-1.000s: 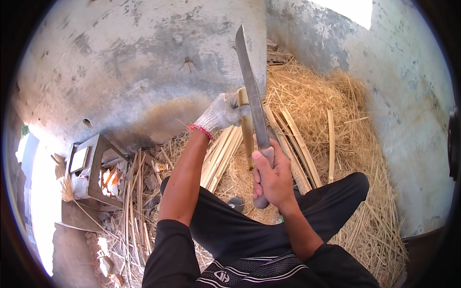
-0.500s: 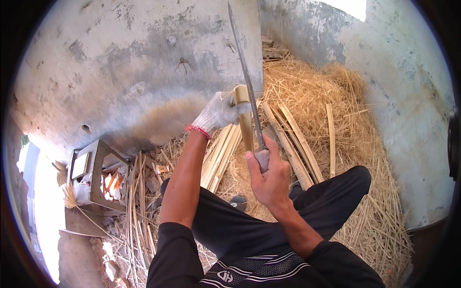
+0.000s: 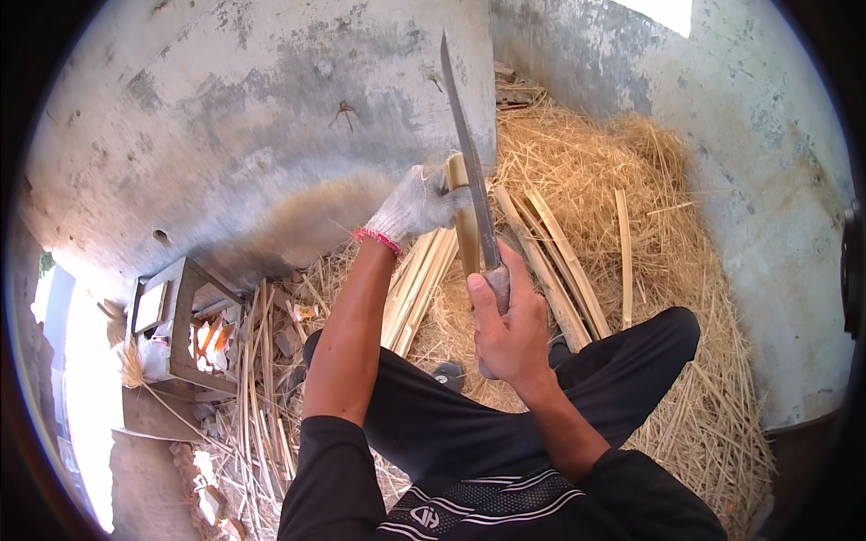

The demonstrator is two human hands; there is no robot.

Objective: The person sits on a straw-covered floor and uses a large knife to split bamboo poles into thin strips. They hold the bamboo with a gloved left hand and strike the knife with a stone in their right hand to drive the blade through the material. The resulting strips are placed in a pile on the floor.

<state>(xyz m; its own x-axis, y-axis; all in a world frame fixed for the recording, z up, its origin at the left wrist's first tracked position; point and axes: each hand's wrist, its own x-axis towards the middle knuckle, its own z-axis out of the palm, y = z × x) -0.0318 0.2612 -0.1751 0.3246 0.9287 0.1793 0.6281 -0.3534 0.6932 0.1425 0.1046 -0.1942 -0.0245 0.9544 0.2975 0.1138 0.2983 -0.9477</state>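
My left hand (image 3: 417, 203), in a pale knitted glove with a red cuff, is closed around a split bamboo piece (image 3: 466, 239) held upright in front of me. In my bare right hand (image 3: 511, 325) is the handle of a long knife (image 3: 471, 149), its narrow dark blade pointing up and away. The blade runs close along the right side of the bamboo, by the gloved fingers. Whether its edge touches the bamboo, I cannot tell.
Split bamboo strips (image 3: 419, 288) lie left of my hands, and more bamboo strips (image 3: 555, 266) lie to the right. Pale shavings (image 3: 595, 180) are heaped behind and to the right. A worn wooden stool-like frame (image 3: 180, 316) stands at left. Stained walls (image 3: 271, 117) enclose the spot.
The knife has come down toward me, its tip now lower, and its blade shows broader. My right hand has shifted slightly right. The bamboo and left hand have barely moved.
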